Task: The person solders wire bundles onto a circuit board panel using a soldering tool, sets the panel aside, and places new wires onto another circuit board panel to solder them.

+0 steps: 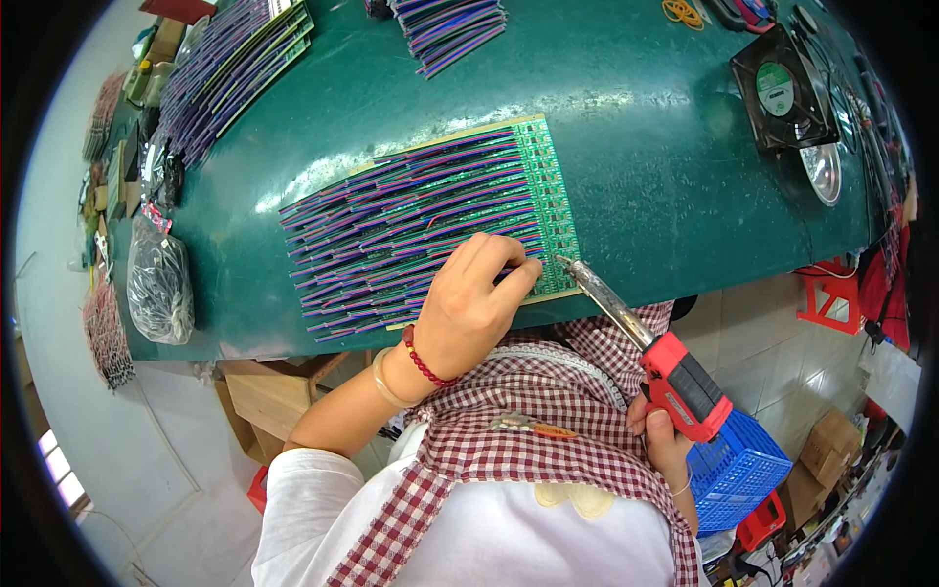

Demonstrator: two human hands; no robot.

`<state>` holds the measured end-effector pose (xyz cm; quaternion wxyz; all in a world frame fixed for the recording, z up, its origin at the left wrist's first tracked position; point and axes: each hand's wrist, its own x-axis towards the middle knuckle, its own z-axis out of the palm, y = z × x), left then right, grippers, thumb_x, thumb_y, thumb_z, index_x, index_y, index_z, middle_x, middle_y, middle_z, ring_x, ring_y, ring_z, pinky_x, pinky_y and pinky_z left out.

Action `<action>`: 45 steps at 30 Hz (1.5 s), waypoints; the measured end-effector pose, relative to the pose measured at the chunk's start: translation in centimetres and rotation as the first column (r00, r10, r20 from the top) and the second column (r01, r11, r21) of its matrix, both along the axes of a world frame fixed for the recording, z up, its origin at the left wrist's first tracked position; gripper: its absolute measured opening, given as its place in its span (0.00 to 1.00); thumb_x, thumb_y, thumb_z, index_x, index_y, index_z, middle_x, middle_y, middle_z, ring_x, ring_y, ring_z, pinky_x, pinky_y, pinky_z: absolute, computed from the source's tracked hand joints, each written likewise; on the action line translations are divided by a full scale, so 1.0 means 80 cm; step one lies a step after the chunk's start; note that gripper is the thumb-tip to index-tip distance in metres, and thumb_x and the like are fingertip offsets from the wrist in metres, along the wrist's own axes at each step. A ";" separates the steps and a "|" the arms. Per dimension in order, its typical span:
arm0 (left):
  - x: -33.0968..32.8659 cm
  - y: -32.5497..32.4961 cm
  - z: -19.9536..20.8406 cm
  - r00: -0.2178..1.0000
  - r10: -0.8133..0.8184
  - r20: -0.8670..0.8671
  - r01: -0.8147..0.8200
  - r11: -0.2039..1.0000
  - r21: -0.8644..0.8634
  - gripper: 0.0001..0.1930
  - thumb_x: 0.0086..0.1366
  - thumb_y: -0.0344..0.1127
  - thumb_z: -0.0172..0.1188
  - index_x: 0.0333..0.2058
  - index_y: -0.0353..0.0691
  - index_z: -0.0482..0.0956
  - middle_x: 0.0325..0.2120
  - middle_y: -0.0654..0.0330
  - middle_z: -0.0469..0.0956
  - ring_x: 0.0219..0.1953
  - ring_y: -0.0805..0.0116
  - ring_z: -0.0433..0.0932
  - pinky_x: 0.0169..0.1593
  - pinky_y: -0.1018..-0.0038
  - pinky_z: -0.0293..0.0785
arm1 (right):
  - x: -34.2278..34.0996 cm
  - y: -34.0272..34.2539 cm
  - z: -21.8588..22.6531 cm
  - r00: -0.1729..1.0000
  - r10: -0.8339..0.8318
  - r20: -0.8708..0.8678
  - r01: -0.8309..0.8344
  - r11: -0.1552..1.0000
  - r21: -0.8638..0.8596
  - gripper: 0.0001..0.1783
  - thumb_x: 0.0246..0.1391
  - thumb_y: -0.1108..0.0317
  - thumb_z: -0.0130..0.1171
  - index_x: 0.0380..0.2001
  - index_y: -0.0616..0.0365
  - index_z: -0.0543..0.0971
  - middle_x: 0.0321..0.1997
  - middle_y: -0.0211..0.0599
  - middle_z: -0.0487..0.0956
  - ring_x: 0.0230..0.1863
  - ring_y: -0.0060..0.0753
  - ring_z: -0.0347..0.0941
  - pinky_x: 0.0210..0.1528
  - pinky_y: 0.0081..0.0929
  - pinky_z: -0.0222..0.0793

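A green circuit board panel (553, 196) lies on the table, its right side lined with small parts. Rows of thin purple, blue, red and green wires (391, 230) run left from it. My left hand (479, 293) rests over the lower rows, thumb and forefinger pinched at the wire ends beside the board; the fingers partly hide what they grip. My right hand (662, 435) is closed around the red and black handle of a soldering iron (690, 386). Its metal barrel slants up and left, and the tip is at the board's lower right, close to my left fingertips.
Wired board bundles (235, 73) lie at the far left, with another wire stack (450, 29) at the back. A black fan (782, 88) stands at the right beside a metal dish (822, 171). A plastic bag (161, 284) sits left. Below the right edge is a blue basket (738, 474).
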<state>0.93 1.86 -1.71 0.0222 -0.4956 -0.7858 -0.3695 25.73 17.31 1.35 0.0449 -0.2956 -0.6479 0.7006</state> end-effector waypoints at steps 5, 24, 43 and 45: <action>0.000 0.000 0.000 1.000 0.000 0.003 0.000 1.000 0.008 0.13 0.44 0.19 0.63 0.32 0.34 0.79 0.29 0.57 0.73 0.29 0.61 0.73 0.31 0.69 0.71 | -0.003 0.003 -0.004 0.994 0.100 0.042 -0.105 0.985 0.134 0.24 0.59 0.50 0.55 0.33 0.65 0.73 0.22 0.37 0.73 0.20 0.22 0.66 0.22 0.20 0.62; 0.000 0.001 0.000 0.998 -0.035 -0.055 0.035 0.999 -0.013 0.13 0.44 0.19 0.60 0.32 0.33 0.78 0.30 0.57 0.73 0.29 0.62 0.73 0.31 0.70 0.71 | 0.004 0.002 0.003 0.998 -0.027 -0.057 0.025 0.999 -0.036 0.13 0.59 0.64 0.55 0.33 0.66 0.74 0.23 0.34 0.73 0.22 0.22 0.66 0.24 0.22 0.64; -0.059 0.033 0.051 0.954 0.032 -0.298 -0.056 0.996 -0.072 0.11 0.50 0.25 0.62 0.34 0.40 0.77 0.35 0.59 0.74 0.39 0.59 0.73 0.41 0.65 0.67 | -0.033 0.058 0.015 0.818 -0.459 -0.346 0.478 0.878 -0.034 0.30 0.61 0.47 0.50 0.51 0.66 0.65 0.17 0.34 0.68 0.13 0.21 0.59 0.16 0.20 0.61; -0.129 0.053 0.044 0.931 0.106 -0.349 -0.142 0.987 -0.080 0.08 0.53 0.24 0.59 0.34 0.39 0.77 0.34 0.57 0.73 0.38 0.55 0.72 0.43 0.64 0.69 | -0.021 0.087 0.023 0.775 -0.487 -0.403 0.521 0.853 -0.028 0.29 0.62 0.49 0.49 0.51 0.66 0.65 0.18 0.34 0.68 0.13 0.20 0.59 0.16 0.20 0.61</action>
